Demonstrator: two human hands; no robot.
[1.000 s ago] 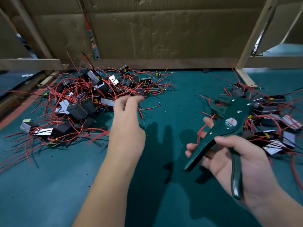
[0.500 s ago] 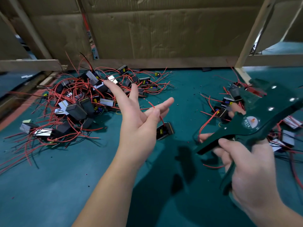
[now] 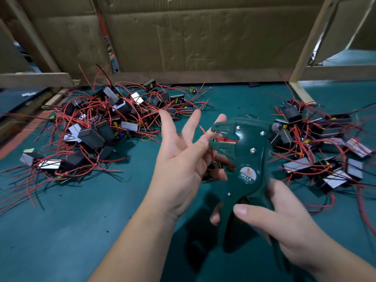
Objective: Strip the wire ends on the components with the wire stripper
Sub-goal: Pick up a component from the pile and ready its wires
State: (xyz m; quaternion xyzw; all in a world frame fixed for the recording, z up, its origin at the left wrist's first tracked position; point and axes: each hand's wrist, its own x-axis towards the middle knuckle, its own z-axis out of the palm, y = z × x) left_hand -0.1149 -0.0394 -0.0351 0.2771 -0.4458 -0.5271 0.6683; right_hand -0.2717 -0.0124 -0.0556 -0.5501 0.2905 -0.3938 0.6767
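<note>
1. While a left heap [image 3: 97, 127] and a right heap [image 3: 317, 143] of black components with red leads flank the hands on the green mat [image 3: 71, 231], a cardboard wall [image 3: 193, 37] closes the back.
2. A round sticker [image 3: 246, 175] on the wire stripper [image 3: 250, 139] reads roughly "W01A".
3. The right hand [image 3: 284, 226] grips the stripper's handles; the left hand [image 3: 179, 165] pinches a red wire [image 3: 203, 130] just beside the tool's head, other fingers splayed, its component [image 3: 211, 169] partly hidden behind the palm.

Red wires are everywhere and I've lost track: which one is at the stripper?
The red wire pinched in the left hand, its end at the head of the green wire stripper; the others lie on the table.
</note>
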